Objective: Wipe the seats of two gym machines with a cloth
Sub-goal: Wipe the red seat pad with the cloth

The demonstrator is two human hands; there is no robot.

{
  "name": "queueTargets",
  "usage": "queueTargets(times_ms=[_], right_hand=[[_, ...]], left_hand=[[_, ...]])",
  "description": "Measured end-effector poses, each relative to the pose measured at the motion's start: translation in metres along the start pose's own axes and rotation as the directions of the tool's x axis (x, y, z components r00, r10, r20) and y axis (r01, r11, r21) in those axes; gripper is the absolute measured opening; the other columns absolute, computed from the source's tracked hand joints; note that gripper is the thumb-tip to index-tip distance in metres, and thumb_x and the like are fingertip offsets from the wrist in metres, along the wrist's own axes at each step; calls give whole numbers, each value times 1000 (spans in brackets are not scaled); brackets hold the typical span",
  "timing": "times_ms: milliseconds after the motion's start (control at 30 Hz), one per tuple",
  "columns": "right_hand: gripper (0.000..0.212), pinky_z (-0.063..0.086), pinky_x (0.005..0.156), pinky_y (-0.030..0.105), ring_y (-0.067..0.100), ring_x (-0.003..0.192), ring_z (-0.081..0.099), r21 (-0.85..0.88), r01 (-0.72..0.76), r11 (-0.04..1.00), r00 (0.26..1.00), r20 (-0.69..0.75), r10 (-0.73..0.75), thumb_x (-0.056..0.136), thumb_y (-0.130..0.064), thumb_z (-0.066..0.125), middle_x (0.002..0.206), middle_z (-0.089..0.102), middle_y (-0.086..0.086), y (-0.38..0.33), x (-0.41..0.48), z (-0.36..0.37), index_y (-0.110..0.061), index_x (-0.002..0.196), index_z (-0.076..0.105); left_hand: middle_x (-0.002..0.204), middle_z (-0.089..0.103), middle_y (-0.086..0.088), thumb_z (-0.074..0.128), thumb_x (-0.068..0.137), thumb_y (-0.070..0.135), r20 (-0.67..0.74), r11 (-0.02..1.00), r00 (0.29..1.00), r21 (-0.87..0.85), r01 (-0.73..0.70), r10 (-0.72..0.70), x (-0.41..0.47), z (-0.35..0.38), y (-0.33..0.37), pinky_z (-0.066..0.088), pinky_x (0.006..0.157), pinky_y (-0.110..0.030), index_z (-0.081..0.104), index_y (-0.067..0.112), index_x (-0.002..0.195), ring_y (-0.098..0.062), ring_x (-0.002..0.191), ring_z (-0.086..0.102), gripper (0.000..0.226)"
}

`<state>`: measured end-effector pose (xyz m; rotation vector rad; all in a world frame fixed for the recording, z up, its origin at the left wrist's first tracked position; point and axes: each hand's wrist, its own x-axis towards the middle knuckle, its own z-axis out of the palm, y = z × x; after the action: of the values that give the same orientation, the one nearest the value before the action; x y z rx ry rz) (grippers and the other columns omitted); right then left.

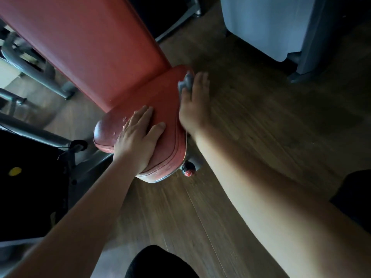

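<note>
Step in hand: wiping the first seat. No second machine's seat can be made out in view.

Red seat (160, 97) sits below the red back pad (90, 47), over the wood floor (261, 137).

Left hand (138, 135): laid flat on the seat's near-left part, fingers straight and spread, grasping nothing. Judged to be steadying the pad.

Right hand (194, 103): at the seat's right edge, towards its far corner, on the grey cloth (185, 82). The cloth is bunched and shows beside and beyond the fingertips, against the seat's side. The fingers that show lie straight over it; the thumb is hidden and the hand is blurred, so I cannot tell whether the cloth is pinched or only pressed.

Red knob (188, 171) sticks out under the seat's near-right corner.

Judgement: only the edge is being covered at this moment. The middle of the seat and the patch under the left hand look not yet reached.

Next move calls for:
- drawing the cloth along the right edge and across the top
- lifting the left hand clear so its patch can be wiped
- keeping clear of the knob
</note>
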<state>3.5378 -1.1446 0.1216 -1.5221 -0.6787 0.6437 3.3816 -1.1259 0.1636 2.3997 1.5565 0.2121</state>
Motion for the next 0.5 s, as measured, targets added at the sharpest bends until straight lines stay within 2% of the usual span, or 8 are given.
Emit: queueTargets(times_ms=[67, 233, 300, 367, 433, 500], right_hand=[[61, 7, 130, 40, 31, 159, 5, -52, -63, 997, 997, -46, 60, 109, -24, 33, 170, 5, 21, -5, 20, 0, 3, 159, 10], [59, 3, 129, 31, 24, 159, 4, -7, 69, 998, 995, 70, -68, 110, -21, 35, 171, 6, 17, 5, -25, -1, 1, 160, 11], [61, 6, 130, 39, 28, 159, 5, 4, 8, 1000, 1000, -2, -8, 109, -24, 32, 170, 6, 20, 3, 4, 0, 2, 159, 11], [62, 8, 130, 40, 31, 159, 5, -14, -71, 997, 997, -26, 70, 108, -25, 31, 170, 5, 21, -6, 24, -2, 3, 159, 10], [60, 7, 130, 38, 31, 159, 6, -38, -32, 999, 999, 24, 33, 109, -22, 34, 170, 6, 22, -7, -4, -2, 4, 159, 12], [57, 8, 130, 38, 28, 159, 9, 9, 44, 999, 993, 105, -45, 109, -16, 37, 169, 12, 21, 2, -45, -4, 4, 158, 17]], left_hand=[[169, 25, 22, 33, 84, 73, -6, 1000, 1000, 8, -6, 6, 1, 0, 0, 20, 126, -44, 34, 42, 160, -9, 158, 21, 82], [170, 25, 21, 32, 83, 73, -4, 1000, 1000, 4, -5, 5, 1, 1, -1, 21, 127, -46, 35, 41, 160, -9, 158, 21, 83], [169, 25, 22, 31, 81, 76, 4, 1000, 1000, -1, -1, 1, 1, 1, -1, 21, 127, -48, 35, 43, 159, -8, 158, 21, 85], [169, 25, 23, 31, 81, 76, 3, 1000, 1000, 0, 2, -2, 1, 1, -1, 22, 127, -48, 35, 44, 159, -8, 158, 21, 85], [169, 25, 23, 31, 81, 76, 2, 1000, 1000, 3, 9, -9, -1, 0, 0, 22, 127, -47, 35, 44, 159, -8, 158, 21, 84], [169, 24, 23, 28, 79, 77, 8, 1000, 1000, 7, 5, -5, -1, 0, 0, 23, 127, -47, 34, 44, 159, -9, 158, 20, 88]])
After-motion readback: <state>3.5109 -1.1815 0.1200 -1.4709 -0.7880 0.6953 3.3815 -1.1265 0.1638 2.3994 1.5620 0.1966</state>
